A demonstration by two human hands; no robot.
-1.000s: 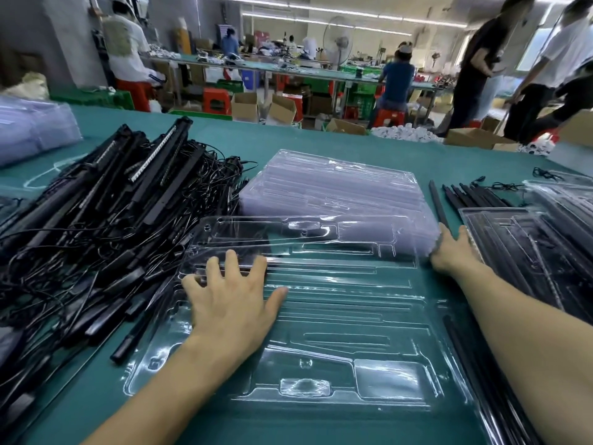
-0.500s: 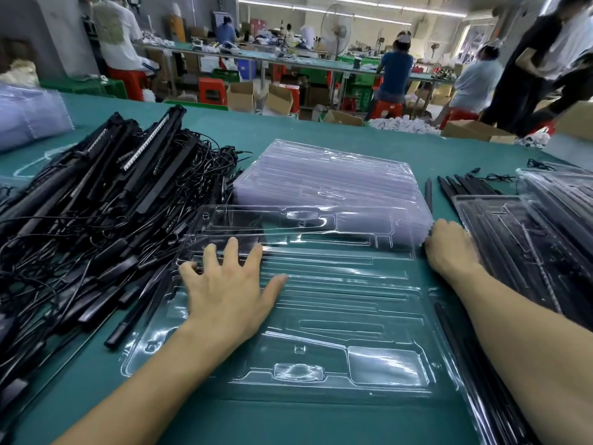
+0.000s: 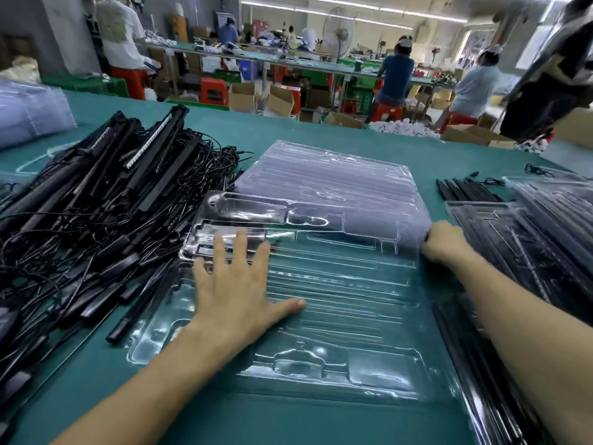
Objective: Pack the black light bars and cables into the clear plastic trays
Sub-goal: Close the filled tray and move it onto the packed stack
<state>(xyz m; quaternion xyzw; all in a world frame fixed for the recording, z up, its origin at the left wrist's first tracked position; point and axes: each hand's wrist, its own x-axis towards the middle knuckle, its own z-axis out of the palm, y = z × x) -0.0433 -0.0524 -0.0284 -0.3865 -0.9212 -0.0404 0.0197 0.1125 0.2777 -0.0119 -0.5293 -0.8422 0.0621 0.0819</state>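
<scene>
Head view, looking down over my forearms: the fingers [image 3: 240,252] of my left hand [image 3: 231,293] lie straight and spread, palm down, pressing flat on the left part of a clear tray [image 3: 346,319], with the thumb stretched out to the right across its ribs. They hold nothing. My right hand [image 3: 444,242] is curled at the tray's far right corner, where it meets the near right corner of the stack of clear trays [image 3: 327,178]. Its fingertips are tucked out of sight, so I cannot tell whether they grip the plastic or only rest against it.

The clear tray lies on the green bench [image 3: 288,422] straight in front of me, and its far end overlaps the near side of the stack. Touching its left edge, a big heap of black light bars and cables [image 3: 96,203] sprawls across the left of the bench, several bars poking under the tray's rim. On the right, filled trays [image 3: 529,239] with bars in them sit piled just beside my right wrist. A few loose bars [image 3: 465,189] lie side by side at their far end, and more dark bars [image 3: 462,364] run along the tray's near right side. At the far left sits another pile of clear plastic [image 3: 29,114].

Beyond the bench, people work at other long benches among cardboard boxes [image 3: 279,99], red stools [image 3: 211,89] and a standing fan [image 3: 337,33].
</scene>
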